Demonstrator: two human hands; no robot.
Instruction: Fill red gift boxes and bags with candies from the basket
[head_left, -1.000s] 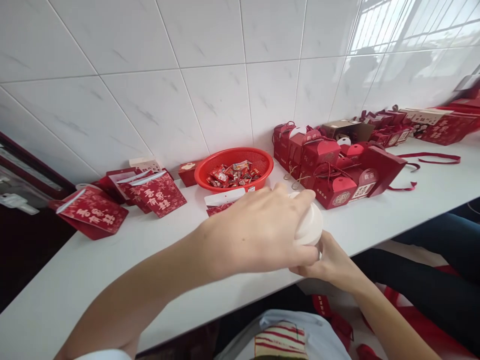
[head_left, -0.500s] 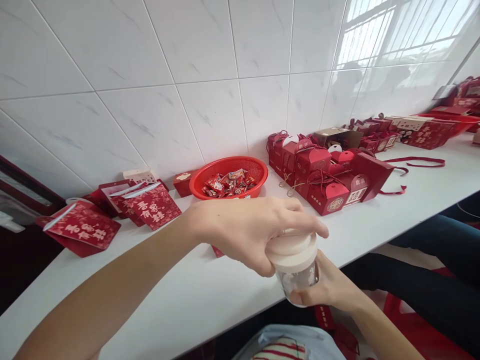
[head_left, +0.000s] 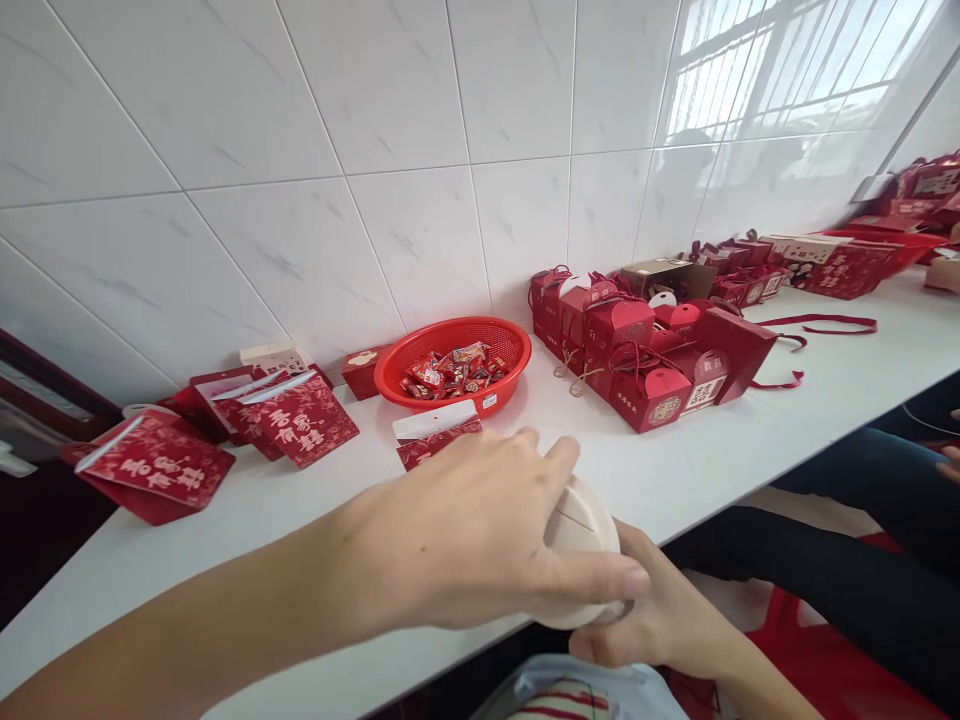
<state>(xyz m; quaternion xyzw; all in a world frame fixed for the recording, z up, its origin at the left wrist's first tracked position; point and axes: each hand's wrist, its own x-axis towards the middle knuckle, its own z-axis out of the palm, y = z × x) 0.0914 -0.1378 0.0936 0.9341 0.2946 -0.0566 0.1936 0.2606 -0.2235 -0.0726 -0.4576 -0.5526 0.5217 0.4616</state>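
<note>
My left hand (head_left: 472, 530) is wrapped round the cream lid (head_left: 585, 525) of a jar, with the thumb and fingers on opposite sides of its rim. Under the lid, my right hand (head_left: 649, 610) grips the jar's body, which is almost wholly hidden by the hands and lid. The jar is tilted and held above the front edge of the white table (head_left: 360, 640). Just behind my left hand lies a red box with a white flap (head_left: 439, 428).
A red basket (head_left: 390, 385) of wrapped sweets stands by the tiled wall. Red gift boxes (head_left: 172, 470) are at the left, and more tied boxes (head_left: 645, 395) and ribbons are at the right. Another person's legs (head_left: 817, 570) and part of a hand show at the right edge.
Both hands and the jar have moved down and slightly left, and the lid has tipped so its top faces the camera more. The box behind my left hand has come into view.
</note>
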